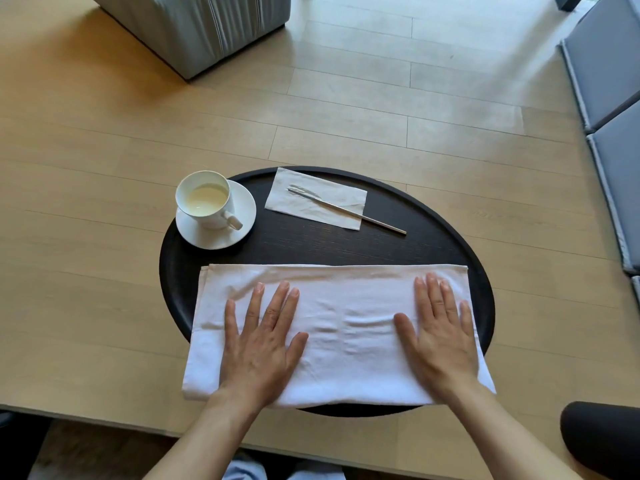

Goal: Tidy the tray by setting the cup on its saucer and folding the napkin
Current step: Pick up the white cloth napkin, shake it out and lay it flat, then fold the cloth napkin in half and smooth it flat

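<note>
A white cloth napkin (346,306) lies folded into a long band across the near half of the round black tray (433,244). My left hand (263,341) presses flat on its left part, fingers spread and straight. My right hand (440,330) presses flat on its right part the same way. Small wrinkles show between the two hands. At the tray's far left a white cup (206,200) with pale liquid stands upright on its white saucer (242,206), handle pointing to the near right.
A thin paper napkin (304,206) lies at the tray's far side with a slim metal fork (349,211) across it. The tray sits on a light wooden table (86,237). A grey upholstered seat (194,26) stands beyond, cushions (609,81) at the right, a dark armrest (602,441) near right.
</note>
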